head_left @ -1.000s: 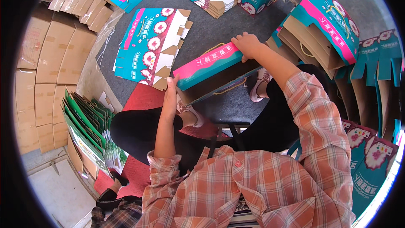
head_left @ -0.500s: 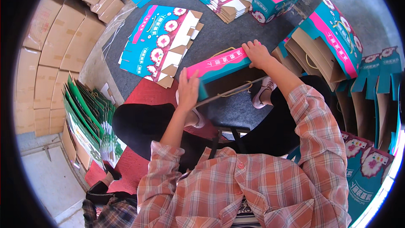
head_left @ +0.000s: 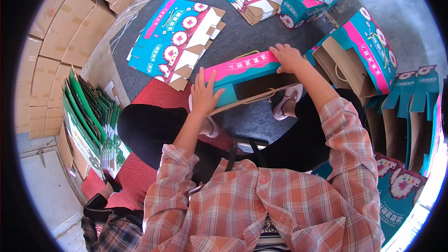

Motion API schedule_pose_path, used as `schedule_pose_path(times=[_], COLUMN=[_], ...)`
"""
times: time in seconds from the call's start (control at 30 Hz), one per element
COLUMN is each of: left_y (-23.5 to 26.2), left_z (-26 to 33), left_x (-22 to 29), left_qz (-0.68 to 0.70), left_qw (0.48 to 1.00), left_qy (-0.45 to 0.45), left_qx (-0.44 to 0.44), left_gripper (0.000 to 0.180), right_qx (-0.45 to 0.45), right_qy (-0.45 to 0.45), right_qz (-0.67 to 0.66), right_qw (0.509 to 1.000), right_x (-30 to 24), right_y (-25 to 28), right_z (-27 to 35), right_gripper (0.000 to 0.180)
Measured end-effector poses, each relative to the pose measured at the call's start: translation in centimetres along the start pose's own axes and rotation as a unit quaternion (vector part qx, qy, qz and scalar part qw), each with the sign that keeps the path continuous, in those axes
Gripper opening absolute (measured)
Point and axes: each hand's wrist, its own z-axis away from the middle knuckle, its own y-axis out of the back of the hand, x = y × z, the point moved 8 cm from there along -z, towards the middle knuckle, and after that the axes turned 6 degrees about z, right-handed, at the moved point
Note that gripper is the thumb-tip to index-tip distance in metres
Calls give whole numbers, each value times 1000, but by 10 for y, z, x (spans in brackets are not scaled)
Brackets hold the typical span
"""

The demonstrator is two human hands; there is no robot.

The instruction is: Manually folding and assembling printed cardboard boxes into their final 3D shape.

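A teal and pink carton (head_left: 242,66) stands between my knees, its near side partly open onto a brown cardboard inside. A yellow cord handle shows at its far edge and another at its near edge. My left hand (head_left: 204,94) lies with fingers spread over the carton's left end, thumb on a teal flap (head_left: 227,95) that is folded inward. At the right end my right hand (head_left: 288,59) grips the corner, fingers over the top and thumb on the near side.
Flat printed carton blanks (head_left: 175,42) lie on the dark mat ahead. A formed carton (head_left: 305,4) with a cloth on top stands far right. More open cartons (head_left: 359,56) crowd my right. Brown boxes (head_left: 51,70) and green folded sheets (head_left: 88,116) stand left. A person's plaid sleeve (head_left: 116,233) shows lower left.
The teal flap at the carton's left end has swung inward across the opening. My left hand has spread its fingers there. My right hand stays at the right corner.
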Motion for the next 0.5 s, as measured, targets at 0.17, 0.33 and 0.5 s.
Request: schedule_pose_path(times=[0.17, 0.33, 0.5], left_y=[6, 3, 0], left_z=[0, -1, -1], left_x=[-3, -2, 1], left_qz=[-24, -22, -26], left_qw=[1000, 1000, 1000], left_qy=[7, 4, 7], left_qx=[8, 7, 3], left_gripper=[70, 71, 72], right_qx=[-30, -157, -196], right_qy=[-139, -31, 30], right_qz=[-92, -376, -284], right_qw=[986, 913, 938], right_x=[71, 28, 14], right_y=[23, -37, -47], right_z=[27, 32, 32], right_gripper=[48, 47, 56])
